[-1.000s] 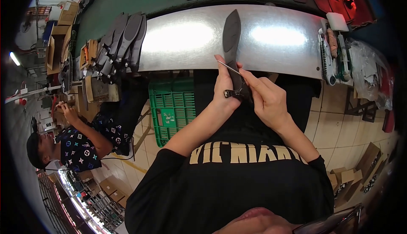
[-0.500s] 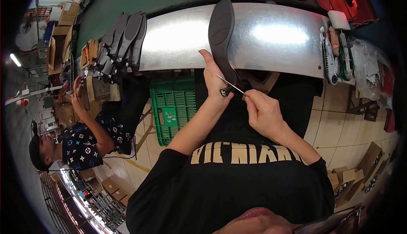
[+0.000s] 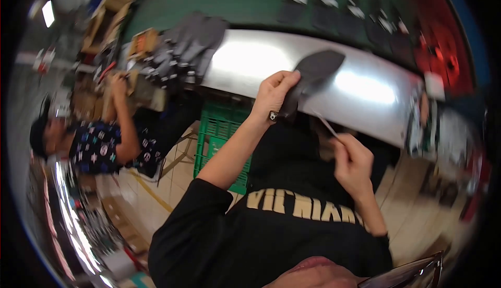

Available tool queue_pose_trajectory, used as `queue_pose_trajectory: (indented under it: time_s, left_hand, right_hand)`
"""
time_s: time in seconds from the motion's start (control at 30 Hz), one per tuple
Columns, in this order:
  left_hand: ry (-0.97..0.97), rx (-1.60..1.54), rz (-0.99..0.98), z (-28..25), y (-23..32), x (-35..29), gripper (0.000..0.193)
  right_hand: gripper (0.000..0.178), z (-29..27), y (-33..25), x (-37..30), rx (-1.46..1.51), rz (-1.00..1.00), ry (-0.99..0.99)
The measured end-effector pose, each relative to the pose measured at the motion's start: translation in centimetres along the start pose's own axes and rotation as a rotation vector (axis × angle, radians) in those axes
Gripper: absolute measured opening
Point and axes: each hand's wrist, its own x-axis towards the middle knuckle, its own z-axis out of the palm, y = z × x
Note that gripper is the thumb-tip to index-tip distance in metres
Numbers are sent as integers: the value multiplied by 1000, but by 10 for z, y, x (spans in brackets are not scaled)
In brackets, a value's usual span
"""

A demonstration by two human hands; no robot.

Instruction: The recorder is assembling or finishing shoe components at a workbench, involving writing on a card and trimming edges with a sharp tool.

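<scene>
A dark grey, sole-shaped piece (image 3: 322, 67) is in my left hand (image 3: 275, 92), its broad rounded end pointing up to the right over the metal-topped bench. My left thumb lies along its edge; the narrow lower end is dark and blurred, so its details are unclear. My right hand (image 3: 355, 160) is closed round a thin, pointed metal tool (image 3: 325, 124). The tip of the tool reaches up toward the lower part of the piece, and I cannot tell whether the two touch.
Similar grey pieces (image 3: 195, 40) lie piled at the left of the shiny metal bench top (image 3: 250, 53). More stand on the green surface (image 3: 229, 6) behind. Hand tools (image 3: 422, 113) lie at the right end. Below is a green crate (image 3: 224, 118); a co-worker (image 3: 104, 142) sits left.
The view has swung. The sole-shaped piece has tilted over to the right, with my left thumb now across it. My right hand has moved right and down, drawing the tool away from my left hand.
</scene>
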Motion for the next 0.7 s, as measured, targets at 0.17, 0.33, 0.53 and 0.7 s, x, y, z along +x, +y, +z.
queue_pose_trajectory:
  time_s: [0.17, 0.33, 0.53, 0.7]
  left_hand:
    - [-17, 178, 261, -84, 102, 28, 29]
    - [172, 311, 321, -223, 219, 37, 33]
    - [771, 1164, 10, -368, 237, 79, 39]
    - [510, 1004, 650, -251, 188, 149, 46]
  right_hand:
    - [13, -31, 32, -9, -73, 72, 117]
    - [15, -45, 44, -7, -27, 118, 128]
    - [15, -63, 48, 3, -64, 268, 203]
    - [30, -98, 56, 16, -373, 96, 373]
